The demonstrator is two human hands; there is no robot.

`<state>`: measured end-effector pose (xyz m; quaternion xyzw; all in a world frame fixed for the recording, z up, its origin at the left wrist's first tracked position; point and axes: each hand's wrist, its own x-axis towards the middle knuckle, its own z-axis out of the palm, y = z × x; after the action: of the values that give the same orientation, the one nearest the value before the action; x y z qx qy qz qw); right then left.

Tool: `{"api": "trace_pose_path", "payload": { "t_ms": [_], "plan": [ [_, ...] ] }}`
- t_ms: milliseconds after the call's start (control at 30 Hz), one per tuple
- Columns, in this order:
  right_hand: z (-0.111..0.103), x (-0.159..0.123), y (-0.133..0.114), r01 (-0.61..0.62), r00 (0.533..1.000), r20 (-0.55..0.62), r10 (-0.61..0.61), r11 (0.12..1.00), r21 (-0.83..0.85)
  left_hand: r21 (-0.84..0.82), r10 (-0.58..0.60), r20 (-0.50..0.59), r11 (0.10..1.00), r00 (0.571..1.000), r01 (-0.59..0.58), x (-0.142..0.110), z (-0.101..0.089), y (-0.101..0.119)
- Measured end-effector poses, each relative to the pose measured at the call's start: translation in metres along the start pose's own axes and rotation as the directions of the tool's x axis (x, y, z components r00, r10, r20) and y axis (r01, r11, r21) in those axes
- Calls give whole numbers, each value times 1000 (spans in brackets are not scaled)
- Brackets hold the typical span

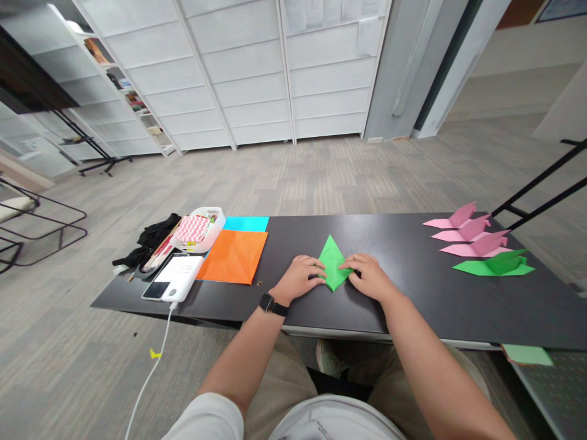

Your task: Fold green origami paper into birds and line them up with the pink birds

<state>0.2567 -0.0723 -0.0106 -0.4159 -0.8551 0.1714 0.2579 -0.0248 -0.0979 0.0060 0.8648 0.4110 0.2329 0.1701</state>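
A green folded paper point(333, 263) lies in a kite shape on the dark table, its long point facing away from me. My left hand point(302, 278), below a black watch, has its fingertips on the paper's left edge. On the opposite edge, my right hand point(370, 276) has its fingers curled onto the paper. Both hands hold it at the table surface, and the fingertips cover parts of its sides. To the right, three pink paper cranes point(477, 245) stand in a row with a green paper crane point(498, 265) nearest me.
Orange paper point(236, 256) overlaps blue paper point(247, 223) left of my hands. Farther left are a white power bank point(183, 280) with a cable, a phone point(158, 289), a white basket point(214, 227) and black cloth point(158, 233). The black table point(413, 305) ends close to my lap.
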Motion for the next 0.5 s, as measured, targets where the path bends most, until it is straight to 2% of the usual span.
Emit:
{"api": "trace_pose_path", "payload": {
  "t_ms": [300,500],
  "plan": [
    [-4,2,-6,-24,1000,-2,24,1000,-11,-42,-49,-80,998,996,46,1,-3,10],
    [-6,3,-9,-23,1000,-9,23,1000,2,-102,-122,-241,990,963,100,4,-2,12]
  ]
}}
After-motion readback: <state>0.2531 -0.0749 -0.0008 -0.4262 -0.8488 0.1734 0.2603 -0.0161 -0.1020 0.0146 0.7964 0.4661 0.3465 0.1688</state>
